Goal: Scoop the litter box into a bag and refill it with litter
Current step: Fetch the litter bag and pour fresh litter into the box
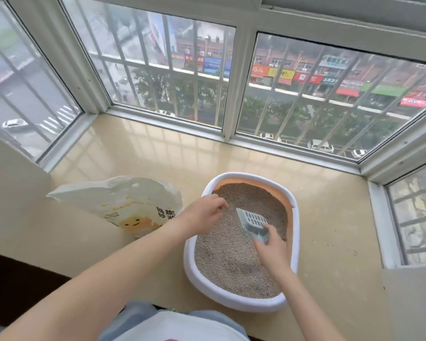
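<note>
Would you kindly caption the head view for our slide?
Right hand holds a slotted scoop over the litter box; left hand hovers beside the litter bag.

Glossy beige stone-like sill here, polished enough to mirror the window bars. The litter box shows a smooth, matt white plastic rim, with a satin orange plastic wall inside. The litter is dry, grainy and grey-brown, rough all over. The scoop is pale, slotted hard plastic, faintly shiny. The litter bag looks like crinkled plastic film, cream and softly glossy. White-painted metal window frames, smooth.
</note>
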`<state>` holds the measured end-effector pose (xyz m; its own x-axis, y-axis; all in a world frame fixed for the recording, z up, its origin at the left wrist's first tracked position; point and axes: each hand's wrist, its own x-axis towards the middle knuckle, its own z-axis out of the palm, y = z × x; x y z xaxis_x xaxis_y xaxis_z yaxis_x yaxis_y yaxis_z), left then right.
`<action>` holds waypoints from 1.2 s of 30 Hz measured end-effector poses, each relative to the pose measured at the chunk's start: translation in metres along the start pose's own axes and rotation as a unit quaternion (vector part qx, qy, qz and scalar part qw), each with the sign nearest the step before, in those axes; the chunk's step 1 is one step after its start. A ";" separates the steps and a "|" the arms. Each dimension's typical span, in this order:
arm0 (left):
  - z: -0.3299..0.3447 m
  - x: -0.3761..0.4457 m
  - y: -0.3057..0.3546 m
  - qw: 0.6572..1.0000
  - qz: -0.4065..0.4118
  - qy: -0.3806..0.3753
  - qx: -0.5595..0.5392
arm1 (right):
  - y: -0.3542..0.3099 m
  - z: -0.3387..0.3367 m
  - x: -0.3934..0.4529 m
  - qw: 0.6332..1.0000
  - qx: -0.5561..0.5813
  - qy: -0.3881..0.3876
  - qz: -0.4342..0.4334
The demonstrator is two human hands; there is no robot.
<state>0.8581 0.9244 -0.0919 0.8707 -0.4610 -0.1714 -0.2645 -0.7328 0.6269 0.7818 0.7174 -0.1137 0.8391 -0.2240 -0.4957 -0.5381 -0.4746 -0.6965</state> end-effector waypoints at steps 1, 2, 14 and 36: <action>-0.005 -0.003 0.001 1.000 0.006 0.008 -0.006 | -0.006 -0.001 -0.001 0.998 0.053 -0.008 0.017; -0.012 -0.007 0.003 1.000 0.016 0.021 -0.010 | -0.012 -0.002 -0.001 0.993 0.110 -0.020 0.037; -0.139 -0.069 -0.018 0.959 0.179 0.205 0.078 | -0.151 0.057 -0.056 0.925 0.361 -0.115 -0.012; -0.186 -0.117 -0.136 0.987 -0.152 0.048 0.031 | -0.248 0.217 -0.065 0.972 0.221 -0.016 -0.072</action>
<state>0.8695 1.1714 -0.0159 0.9482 -0.1673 -0.2701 -0.0065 -0.8602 0.5099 0.8434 1.0342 -0.0211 0.9090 -0.1528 -0.3878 -0.4030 -0.0849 -0.9113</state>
